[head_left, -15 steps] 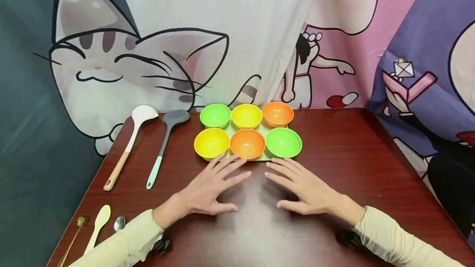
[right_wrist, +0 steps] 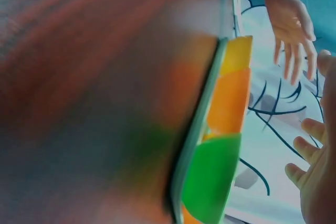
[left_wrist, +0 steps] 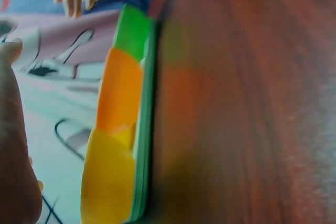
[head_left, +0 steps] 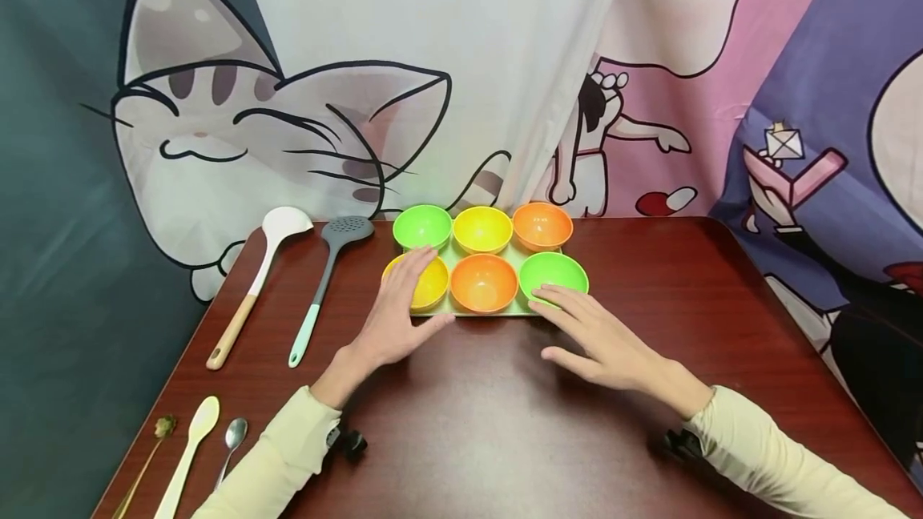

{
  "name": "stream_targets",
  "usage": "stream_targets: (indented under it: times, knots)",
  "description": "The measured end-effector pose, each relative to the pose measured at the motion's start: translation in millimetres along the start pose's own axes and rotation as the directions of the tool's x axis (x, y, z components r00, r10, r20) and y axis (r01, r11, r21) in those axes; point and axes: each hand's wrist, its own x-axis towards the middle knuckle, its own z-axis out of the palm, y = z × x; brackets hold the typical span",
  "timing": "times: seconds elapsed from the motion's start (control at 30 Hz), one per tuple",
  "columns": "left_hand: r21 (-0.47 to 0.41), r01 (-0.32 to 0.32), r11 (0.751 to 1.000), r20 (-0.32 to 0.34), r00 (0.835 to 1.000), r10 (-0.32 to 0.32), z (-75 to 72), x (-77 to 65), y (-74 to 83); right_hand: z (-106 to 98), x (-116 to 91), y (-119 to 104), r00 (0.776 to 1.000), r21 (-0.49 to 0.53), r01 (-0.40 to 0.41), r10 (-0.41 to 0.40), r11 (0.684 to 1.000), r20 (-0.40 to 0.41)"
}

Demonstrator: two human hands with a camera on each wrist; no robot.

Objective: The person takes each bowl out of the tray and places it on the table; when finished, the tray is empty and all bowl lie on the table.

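Six bowls [head_left: 484, 283] on a green tray [left_wrist: 146, 129], person's 12 o'clock. Left hand [head_left: 397, 307] near 7 o'clock yellow bowl [head_left: 434, 287], right hand [head_left: 597, 336] near 5 o'clock green bowl [head_left: 554, 271]; both empty, fingers extended. I'd judge: slow, even reach, sparing rims

Cream sleeves [head_left: 775, 451], creased, plain cuffs [head_left: 705, 415]; small black device [head_left: 682, 444] at each wrist.
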Motion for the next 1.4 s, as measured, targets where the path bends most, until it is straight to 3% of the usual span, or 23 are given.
stream_targets:
  times: [0.1, 0.2, 0.27, 0.33, 0.43, 0.47, 0.53, 0.6, 0.7, 0.93, 1.0, 1.1, 1.23, 1.4]
  knots:
    - [-0.057, 0.099, 0.993, -0.058, 0.993, -0.102, -7.2, 0.7, -12.9, -4, 4, 1, 0.998, 0.005, -0.058, 0.058, 0.998, 0.015]
    - [-0.159, 0.234, 0.959, -0.066, 0.967, -0.247, -16.6, -1.3, -27.6, -7, 7, 3, 0.994, 0.030, -0.106, 0.105, 0.994, 0.025]
    - [-0.265, 0.329, 0.906, -0.036, 0.936, -0.350, -21.0, -3.6, -37.5, -10, 8, 6, 0.991, 0.048, -0.132, 0.131, 0.990, 0.018]
    - [-0.368, 0.405, 0.837, 0.007, 0.901, -0.433, -22.6, -6.2, -46.4, -11, 10, 9, 0.989, 0.067, -0.151, 0.151, 0.986, 0.001]
    - [-0.467, 0.483, 0.741, 0.078, 0.857, -0.510, -23.5, -9.5, -53.4, -13, 12, 16, 0.983, 0.098, -0.178, 0.181, 0.979, -0.023]
    - [-0.481, 0.500, 0.721, 0.097, 0.847, -0.523, -24.6, -10.3, -51.6, -14, 12, 18, 0.981, 0.109, -0.188, 0.192, 0.976, -0.030]
    - [-0.480, 0.519, 0.707, 0.116, 0.837, -0.535, -20.0, -15.0, -57.5, -15, 14, 24, 0.976, 0.132, -0.203, 0.211, 0.970, -0.049]
    - [-0.440, 0.545, 0.714, 0.141, 0.827, -0.544, -16.1, -19.1, -62.3, -17, 15, 29, 0.971, 0.153, -0.214, 0.228, 0.965, -0.079]
    - [-0.350, 0.570, 0.743, 0.169, 0.819, -0.548, -5.4, -25.4, -76.2, -20, 15, 36, 0.962, 0.169, -0.217, 0.240, 0.961, -0.129]
    - [-0.157, 0.624, 0.766, 0.246, 0.776, -0.581, 1.9, -29.6, -80.2, -22, 18, 50, 0.947, 0.201, -0.247, 0.280, 0.948, -0.156]
    - [-0.135, 0.610, 0.781, 0.245, 0.784, -0.570, 2.8, -30.8, -81.7, -22, 20, 54, 0.939, 0.233, -0.262, 0.303, 0.937, -0.161]
    - [-0.127, 0.567, 0.814, 0.230, 0.815, -0.532, 3.4, -31.7, -83.7, -21, 21, 62, 0.919, 0.289, -0.285, 0.346, 0.914, -0.188]
    - [-0.108, 0.501, 0.859, 0.207, 0.856, -0.473, 4.6, -31.1, -85.4, -21, 24, 75, 0.866, 0.349, -0.349, 0.442, 0.870, -0.235]
    - [-0.074, 0.472, 0.879, 0.199, 0.870, -0.451, 6.4, -29.3, -82.7, -28, 29, 81, 0.795, 0.419, -0.447, 0.566, 0.790, -0.218]
